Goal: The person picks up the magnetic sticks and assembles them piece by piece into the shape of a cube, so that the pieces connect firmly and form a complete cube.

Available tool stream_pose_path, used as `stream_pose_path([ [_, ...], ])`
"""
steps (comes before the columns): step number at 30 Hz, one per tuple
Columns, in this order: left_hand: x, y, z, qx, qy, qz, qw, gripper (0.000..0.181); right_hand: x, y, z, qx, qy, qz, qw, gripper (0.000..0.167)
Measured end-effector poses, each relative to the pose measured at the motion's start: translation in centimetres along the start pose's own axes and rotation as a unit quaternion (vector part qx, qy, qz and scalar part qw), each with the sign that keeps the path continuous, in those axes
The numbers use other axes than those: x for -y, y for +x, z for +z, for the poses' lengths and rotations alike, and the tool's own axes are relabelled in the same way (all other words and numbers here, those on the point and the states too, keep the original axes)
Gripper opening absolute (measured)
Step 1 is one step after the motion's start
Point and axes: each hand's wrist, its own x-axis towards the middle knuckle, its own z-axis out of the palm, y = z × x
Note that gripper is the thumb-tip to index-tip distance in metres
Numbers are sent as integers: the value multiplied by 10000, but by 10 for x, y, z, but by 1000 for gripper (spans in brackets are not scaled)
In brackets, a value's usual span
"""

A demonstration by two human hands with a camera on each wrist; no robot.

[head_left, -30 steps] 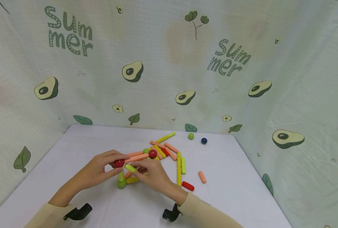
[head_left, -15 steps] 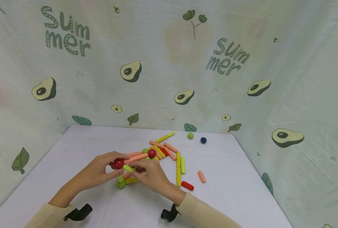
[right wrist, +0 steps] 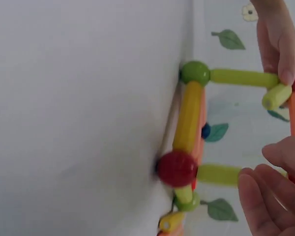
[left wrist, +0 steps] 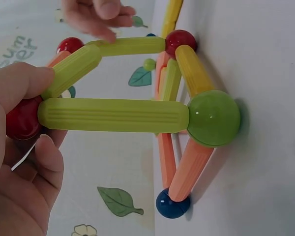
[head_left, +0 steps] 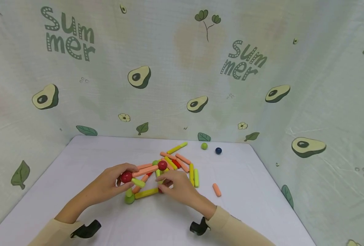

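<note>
A frame of magnetic rods and balls stands on the table. My left hand holds its upper red ball between thumb and fingers. From that ball an upright light green rod runs to a green ball on the table. A short light green rod juts from the held ball, its other end free in the head view. Salmon rods lead to another red ball. My right hand, fingers loosely bent, is beside an upright green rod above a lower red ball; contact is unclear.
Behind the frame lie several loose salmon and yellow rods. A yellow rod and a green rod lie to the right, near a lone salmon rod. A green ball and a blue ball sit far back.
My right hand has let go of the short light green rod, which stays at the held red ball, and has moved right. My left hand keeps its hold.
</note>
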Motion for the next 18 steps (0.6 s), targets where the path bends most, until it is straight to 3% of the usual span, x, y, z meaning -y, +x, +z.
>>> stream_pose_path([
  [5, 0, 0, -1, 25, 39, 76, 10000, 50, -33, -21, -36, 376, -603, 320, 9970, 20],
  [10, 1, -1, -2, 10, 62, 81, 9999, 50, -61, -35, -62, 914, -1121, 671, 9872, 24],
  [18, 1, 1, -1, 58, 60, 21, 10000, 50, -79, -40, -68, 1522, -1565, 938, 9714, 28],
])
